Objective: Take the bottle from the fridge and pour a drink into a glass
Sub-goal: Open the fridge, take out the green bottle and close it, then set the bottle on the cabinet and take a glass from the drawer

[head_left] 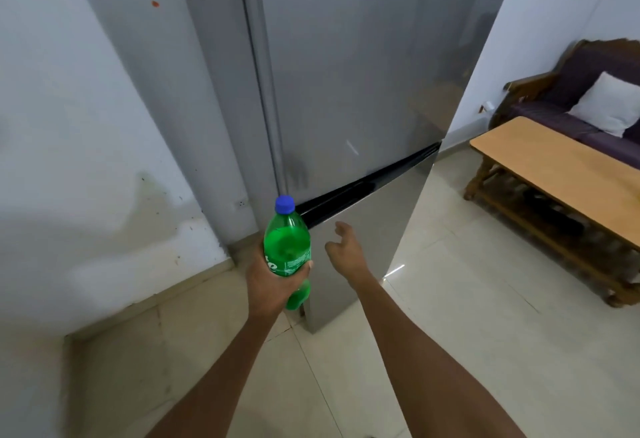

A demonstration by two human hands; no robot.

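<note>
My left hand is wrapped around the middle of a green plastic bottle with a blue cap, held upright in front of the fridge. The tall silver fridge stands straight ahead with both doors closed. My right hand hovers just right of the bottle, fingers spread and empty, close to the lower fridge door. No glass is in view.
A white stained wall runs along the left. A low wooden table stands on the right, with a dark sofa and a white cushion behind it. Pale tiled floor lies below.
</note>
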